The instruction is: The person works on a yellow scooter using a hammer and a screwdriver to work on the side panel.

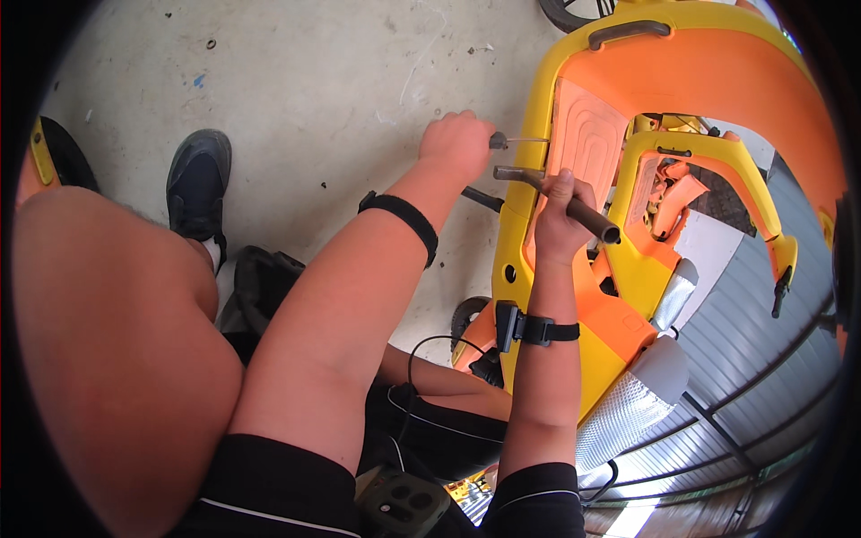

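My left hand (456,146) is closed around a screwdriver (499,141). Only the dark end of its handle shows past my fist, and its thin shaft reaches right to the edge of a yellow and orange scooter body (587,125). In my right hand (563,220) is a brownish, bent metal tube (592,220). One end of it lies just below the screwdriver; the other slants down to the right. The tube is over the body's orange panel, and I cannot tell whether it touches. Most of the screwdriver's handle is hidden in my fist.
A second, smaller-looking yellow and orange scooter body (700,148) stands to the right. Silver padded seats or covers (628,421) lie at the lower right. A wheel (578,11) shows at the top, and another yellow part (40,157) at the far left. My shoe (199,184) rests on the concrete floor.
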### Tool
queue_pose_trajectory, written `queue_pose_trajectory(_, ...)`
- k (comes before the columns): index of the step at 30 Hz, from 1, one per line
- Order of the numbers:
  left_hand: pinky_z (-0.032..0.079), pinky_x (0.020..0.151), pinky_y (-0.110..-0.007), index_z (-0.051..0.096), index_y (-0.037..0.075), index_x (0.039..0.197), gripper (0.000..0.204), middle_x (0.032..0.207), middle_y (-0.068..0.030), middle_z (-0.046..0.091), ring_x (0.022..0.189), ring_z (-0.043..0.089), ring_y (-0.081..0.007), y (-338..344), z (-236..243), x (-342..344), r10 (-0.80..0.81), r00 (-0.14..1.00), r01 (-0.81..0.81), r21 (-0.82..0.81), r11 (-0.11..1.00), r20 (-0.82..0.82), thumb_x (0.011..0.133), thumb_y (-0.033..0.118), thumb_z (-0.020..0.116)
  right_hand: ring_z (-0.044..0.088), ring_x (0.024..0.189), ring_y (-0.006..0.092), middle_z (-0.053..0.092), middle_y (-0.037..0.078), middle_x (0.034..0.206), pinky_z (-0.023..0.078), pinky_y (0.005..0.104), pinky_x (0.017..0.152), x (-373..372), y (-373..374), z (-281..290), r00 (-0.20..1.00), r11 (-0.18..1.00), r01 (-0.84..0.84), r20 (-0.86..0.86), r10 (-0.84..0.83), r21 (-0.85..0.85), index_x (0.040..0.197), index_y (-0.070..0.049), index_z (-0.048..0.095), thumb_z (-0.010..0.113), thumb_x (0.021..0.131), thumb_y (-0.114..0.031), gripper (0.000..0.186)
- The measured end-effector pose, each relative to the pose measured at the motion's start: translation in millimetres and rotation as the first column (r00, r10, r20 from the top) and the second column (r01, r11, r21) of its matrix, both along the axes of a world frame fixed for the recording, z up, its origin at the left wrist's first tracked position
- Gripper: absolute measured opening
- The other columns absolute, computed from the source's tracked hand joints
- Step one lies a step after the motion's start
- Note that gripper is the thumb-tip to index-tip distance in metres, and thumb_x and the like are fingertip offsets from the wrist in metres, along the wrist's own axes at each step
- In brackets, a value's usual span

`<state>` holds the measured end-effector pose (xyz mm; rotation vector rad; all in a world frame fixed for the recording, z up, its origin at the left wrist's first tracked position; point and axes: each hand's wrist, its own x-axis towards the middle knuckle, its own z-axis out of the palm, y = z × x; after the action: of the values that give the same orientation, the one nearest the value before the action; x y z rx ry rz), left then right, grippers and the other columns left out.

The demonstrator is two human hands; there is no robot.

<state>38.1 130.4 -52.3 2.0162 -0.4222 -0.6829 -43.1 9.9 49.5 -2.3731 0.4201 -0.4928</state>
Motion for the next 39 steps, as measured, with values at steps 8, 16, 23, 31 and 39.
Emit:
queue_pose_trajectory(8, 0.052, 0.082, -0.041, 0.071, 0.02, 0.107, 0.024, 0.099, -0.0074, 0.063, 0.097, 0.061, -0.0285, -8, 0, 7, -0.06, 0.995, 0.057, 0.042, 0.997, 0.08, 0.083, 0.022, 0.068, 0.053, 0.059, 0.0114, 0.061, 0.006, 0.066, 0.047, 0.0268, 0.059, -1, 2, -14, 0.998, 0.988, 0.047, 0.046, -0.041, -0.144, 0.073, 0.0, 0.059, 0.066, 0.095, -0.02, 0.03)
queue_pose_trajectory(16, 0.053, 0.082, -0.041, 0.07, 0.02, 0.107, 0.023, 0.098, -0.0074, 0.062, 0.096, 0.061, -0.029, -17, 4, 17, -0.091, 0.99, 0.091, 0.007, 0.996, 0.105, 0.085, 0.022, 0.068, 0.05, 0.055, 0.0136, 0.058, 0.007, 0.064, 0.046, 0.0281, 0.056, -1, 6, -20, 0.997, 0.975, 0.048, 0.073, -0.033, -0.216, 0.076, 0.0, 0.058, 0.066, 0.095, -0.017, 0.027)
queue_pose_trajectory(23, 0.039, 0.088, -0.04, 0.071, 0.022, 0.105, 0.023, 0.097, 0.0006, 0.063, 0.102, 0.055, -0.0212, -33, 5, 35, -0.144, 0.968, 0.143, 0.02, 0.99, 0.206, 0.082, 0.026, 0.072, 0.059, 0.067, 0.0121, 0.063, 0.007, 0.071, 0.052, 0.028, 0.068, -10, 0, -14, 0.995, 0.971, 0.094, -0.01, -0.099, -0.219, 0.081, 0.0, 0.055, 0.06, 0.098, -0.017, 0.025)
queue_pose_trajectory(31, 0.036, 0.091, -0.041, 0.073, 0.023, 0.102, 0.026, 0.092, 0.0051, 0.065, 0.103, 0.054, -0.0186, -56, -6, 79, -0.273, 0.839, 0.288, 0.041, 0.957, 0.471, 0.077, 0.029, 0.076, 0.06, 0.062, 0.024, 0.062, 0.013, 0.071, 0.051, 0.0332, 0.062, -11, 8, -11, 0.998, 0.987, 0.048, 0.047, -0.041, -0.15, 0.076, -0.002, 0.056, 0.067, 0.093, -0.014, 0.023)
queue_pose_trajectory(39, 0.043, 0.083, -0.034, 0.069, 0.02, 0.091, 0.016, 0.089, 0.0054, 0.065, 0.093, 0.062, -0.0154, -67, 6, 92, -0.467, 0.663, 0.441, 0.198, 0.875, 0.585, 0.082, 0.009, 0.06, 0.058, 0.059, 0.0289, 0.06, 0.013, 0.068, 0.049, 0.0351, 0.057, -2, 15, -16, 0.997, 0.955, -0.064, 0.025, 0.075, -0.29, 0.073, -0.001, 0.054, 0.067, 0.09, -0.006, 0.021)
